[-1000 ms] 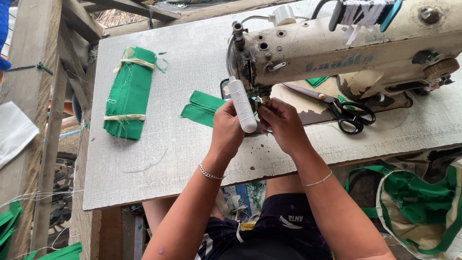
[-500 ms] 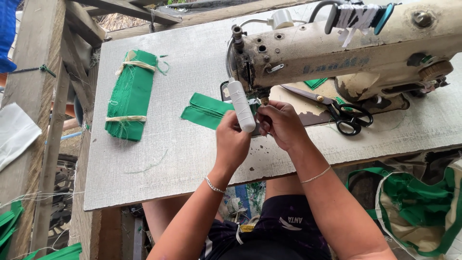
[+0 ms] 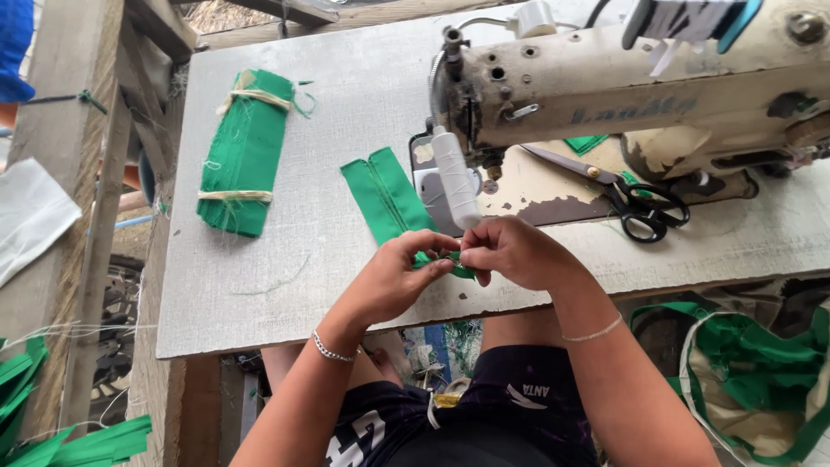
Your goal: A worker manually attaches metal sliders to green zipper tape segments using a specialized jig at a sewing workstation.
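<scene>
Fingers of left hand (image 3: pixel 399 275) and right hand (image 3: pixel 510 252) pinch green strip (image 3: pixel 391 201) (table edge).

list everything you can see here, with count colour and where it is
sewing machine: 1, cream, worn, top right of the table
table: 1, pale grey top
green fabric strip: 1, green, left of the needle, near end under the fingers
tied fabric bundle: 1, green, pale ties, table's left part
scissors: 1, black handles, under the machine arm
white cylinder: 1, white, at the machine head
loose fabric: green and cream heap, lower right below the table
left hand: 1, bracelet on wrist, pinching the strip
right hand: 1, meeting the left at the strip
</scene>
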